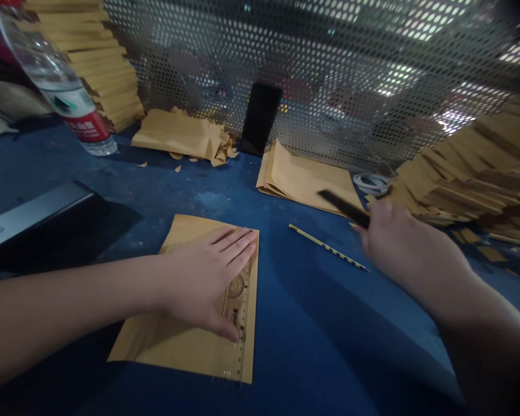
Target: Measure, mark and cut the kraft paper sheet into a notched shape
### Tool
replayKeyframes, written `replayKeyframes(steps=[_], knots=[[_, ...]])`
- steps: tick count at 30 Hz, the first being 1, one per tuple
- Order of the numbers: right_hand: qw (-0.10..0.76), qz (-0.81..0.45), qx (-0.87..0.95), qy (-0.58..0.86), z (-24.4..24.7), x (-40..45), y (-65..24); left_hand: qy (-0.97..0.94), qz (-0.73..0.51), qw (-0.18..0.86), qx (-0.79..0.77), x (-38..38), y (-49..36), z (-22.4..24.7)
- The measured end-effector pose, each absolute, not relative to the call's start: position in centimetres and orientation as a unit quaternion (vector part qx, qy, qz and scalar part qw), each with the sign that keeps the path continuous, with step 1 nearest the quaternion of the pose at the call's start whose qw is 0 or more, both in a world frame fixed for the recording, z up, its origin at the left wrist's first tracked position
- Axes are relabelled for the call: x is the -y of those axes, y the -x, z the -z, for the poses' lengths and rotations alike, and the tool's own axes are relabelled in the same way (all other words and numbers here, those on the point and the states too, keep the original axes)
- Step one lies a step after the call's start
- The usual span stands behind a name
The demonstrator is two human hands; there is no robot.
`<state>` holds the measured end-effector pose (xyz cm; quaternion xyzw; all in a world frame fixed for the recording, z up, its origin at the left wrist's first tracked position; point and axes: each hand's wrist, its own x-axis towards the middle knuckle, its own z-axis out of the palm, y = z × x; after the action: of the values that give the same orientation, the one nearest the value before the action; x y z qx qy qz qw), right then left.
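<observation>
My left hand lies flat with its fingers stretched out, pressing a clear plastic ruler onto a brown paper sheet. The ruler runs along the sheet's right edge, its upper part covered by my fingers. Off to the right, my right hand is closed around a dark, narrow, flat tool. That tool is blurred and points up and left, in front of a folded pile of brown paper. Between my hands, apart from both, a yellow pencil with dark spots rests on the blue table.
Tall stacks of brown paper rise at the back left and right. A water bottle, a phone leaning on a perforated metal panel, paper scraps, a tape roll and a dark metal-topped object stand around.
</observation>
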<state>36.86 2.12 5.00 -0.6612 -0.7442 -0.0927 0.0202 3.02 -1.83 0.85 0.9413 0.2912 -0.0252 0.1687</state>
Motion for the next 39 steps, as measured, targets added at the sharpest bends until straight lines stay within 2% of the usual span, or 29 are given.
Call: replayKeyframes(steps=[2,5,8,11,20,31,39], knots=[[0.042,0.082,0.728,0.679,-6.2,-1.0,-35.6,-0.941,0.03,0.168,-0.291,1.9,-2.9,-0.9],[0.073,-0.036,0.758,0.647,-6.7,1.0,-33.0,-0.941,0.034,0.166,-0.294,1.9,-2.8,-0.8],[0.103,-0.168,0.789,0.581,-5.9,2.8,-29.6,-0.944,0.03,0.159,-0.287,1.9,-2.7,-0.6],[0.119,-0.215,0.8,0.547,-4.7,4.0,-26.6,-0.947,0.026,0.153,-0.281,1.8,-2.6,-0.4],[0.122,-0.182,0.831,0.511,-3.6,5.3,-24.9,-0.943,0.038,0.16,-0.288,2.2,-2.5,-1.3],[0.096,-0.194,0.805,0.552,-2.9,4.6,-24.6,-0.945,0.022,0.151,-0.291,2.3,-2.5,-1.1],[0.144,-0.149,0.796,0.569,-2.8,2.9,-24.4,-0.95,0.025,0.132,-0.281,2.1,-2.6,-0.9]])
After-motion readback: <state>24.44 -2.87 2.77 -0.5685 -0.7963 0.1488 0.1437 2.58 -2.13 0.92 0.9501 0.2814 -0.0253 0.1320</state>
